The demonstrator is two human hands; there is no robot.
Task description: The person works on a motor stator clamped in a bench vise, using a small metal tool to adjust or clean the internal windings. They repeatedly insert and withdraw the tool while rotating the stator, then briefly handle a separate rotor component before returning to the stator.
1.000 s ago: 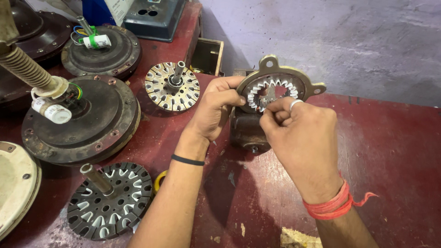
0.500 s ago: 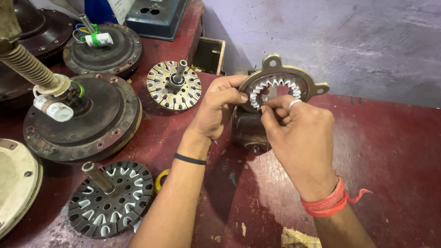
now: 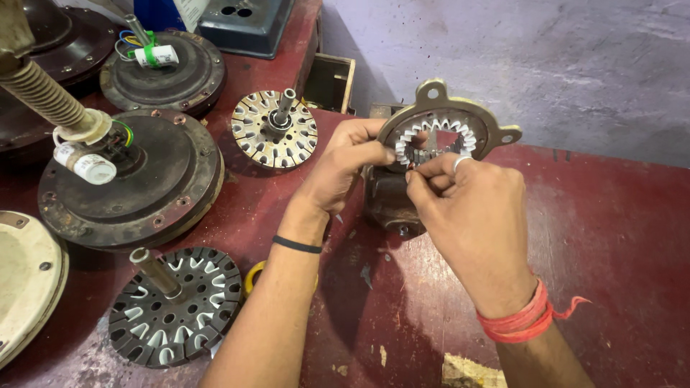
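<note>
A round metal stator ring (image 3: 480, 121) with white-lined teeth and mounting ears stands upright on a dark metal block (image 3: 388, 197) at the table's far edge. My left hand (image 3: 343, 165) grips the ring's left rim with thumb and fingers. My right hand (image 3: 471, 208), with a ring on one finger and red thread at the wrist, pinches at the lower inner teeth; whatever sits between its fingertips is too small to tell.
A light slotted rotor core with a shaft (image 3: 275, 128) lies to the left. Two dark fan motor housings (image 3: 140, 187) (image 3: 164, 68) with wires and capacitors sit further left. A dark stator core (image 3: 172, 305) lies near the front, a cream cover (image 3: 25, 280) at left. The red table (image 3: 611, 237) drops off behind.
The view has shifted slightly. My right fingers have moved a little lower along the ring's inner teeth. My left hand keeps its grip on the rim.
</note>
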